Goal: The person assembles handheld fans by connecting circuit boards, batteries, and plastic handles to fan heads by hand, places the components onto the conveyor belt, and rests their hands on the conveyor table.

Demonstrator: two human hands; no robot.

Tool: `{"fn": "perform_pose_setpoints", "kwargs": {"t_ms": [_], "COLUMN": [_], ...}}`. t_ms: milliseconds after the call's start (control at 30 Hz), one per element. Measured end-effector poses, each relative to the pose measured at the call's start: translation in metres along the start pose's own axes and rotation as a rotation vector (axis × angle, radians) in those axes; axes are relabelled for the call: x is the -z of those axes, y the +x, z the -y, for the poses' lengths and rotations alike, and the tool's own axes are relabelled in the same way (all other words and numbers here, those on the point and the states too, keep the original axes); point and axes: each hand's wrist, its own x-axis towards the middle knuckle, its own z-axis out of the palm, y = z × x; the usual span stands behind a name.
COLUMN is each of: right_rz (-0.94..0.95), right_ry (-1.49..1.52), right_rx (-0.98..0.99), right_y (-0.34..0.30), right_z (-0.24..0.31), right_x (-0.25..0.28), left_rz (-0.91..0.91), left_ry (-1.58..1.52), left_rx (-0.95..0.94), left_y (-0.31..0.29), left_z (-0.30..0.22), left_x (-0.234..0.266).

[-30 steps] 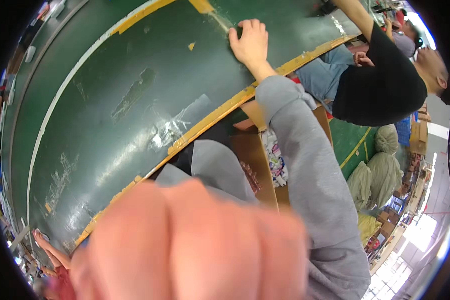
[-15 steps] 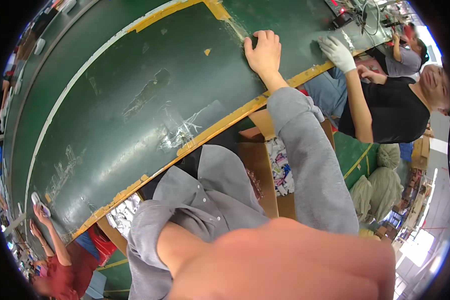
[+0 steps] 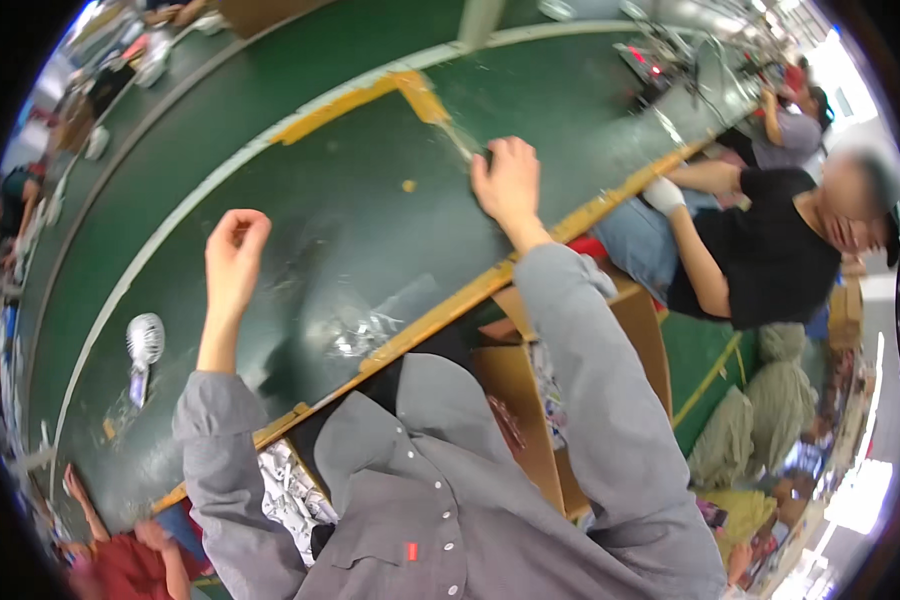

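Green bench [image 3: 270, 200] surface filled far more of the view than half a second before, when the left hand had been a pink blur right under the camera covering the lower part of the picture. That left hand [image 3: 234, 243] had since moved out over the bench and stood sharp and small, raised on a bent forearm in a grey sleeve [image 3: 220, 470]. The right hand [image 3: 508, 180] had stayed at the far part of the bench, by the yellow tape [image 3: 370, 95], much as earlier. The co-worker [image 3: 760, 250] in a black top had shifted too: a white-gloved hand [image 3: 662, 193] that had been up near the bench edge by the right hand now lay lower, at the knee.

Much remained hard to read. The palm of the right hand faced down, so anything under it was hidden. Crumpled clear wrapping [image 3: 365, 330] near the bench's yellow rim was only a glinting smear. Cardboard boxes [image 3: 525, 400] below the bench were partly covered by the grey shirt, and their patterned contents could not be made out. People at the picture's rim were cut off by the round black border.

The left hand was curled into a loose fist, fingers folded in, touching nothing and holding nothing that could be seen. The right hand lay flat with fingers gathered, pressed on the bench beside the end of the tape. A small white fan [image 3: 143, 345] lay on the bench, well left of the left forearm.
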Motion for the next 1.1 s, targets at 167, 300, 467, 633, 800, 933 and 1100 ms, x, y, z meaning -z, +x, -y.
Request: {"fn": "perform_pose_setpoints", "kwargs": {"t_ms": [167,300,467,633,800,933,1100], "right_rz": [0.106,0.065,0.101,0.007,0.258,0.441,0.344], "right_ry": [-0.077,-0.112,-0.127,-0.056,0.482,0.661,0.728], "right_rx": [-0.012,-0.007,-0.039,0.119,0.205,0.254,0.025], "right_y": [-0.003,-0.004,-0.003,-0.010,-0.040,-0.070,-0.088], "right_z": [-0.016,-0.019,-0.013,-0.011,0.091,0.140,0.123], "right_x": [0.021,0.015,0.009,0.019,0.064,0.097,0.108], "left_rz": [-0.343,-0.512,-0.234,-0.412,-0.229,0.046,0.300], "left_ry": [0.816,1.178,0.956,0.621,-0.318,-0.771,-1.056], "left_rx": [-0.060,0.248,0.154,-0.010,-0.045,-0.109,-0.015], "left_y": [-0.008,-0.049,-0.102,-0.095,-0.079,-0.071,-0.078], "left_z": [0.032,0.090,0.120,0.096,-0.017,-0.091,-0.158], "left_x": [0.076,0.166,0.173,0.125,0.046,-0.019,-0.078]}}
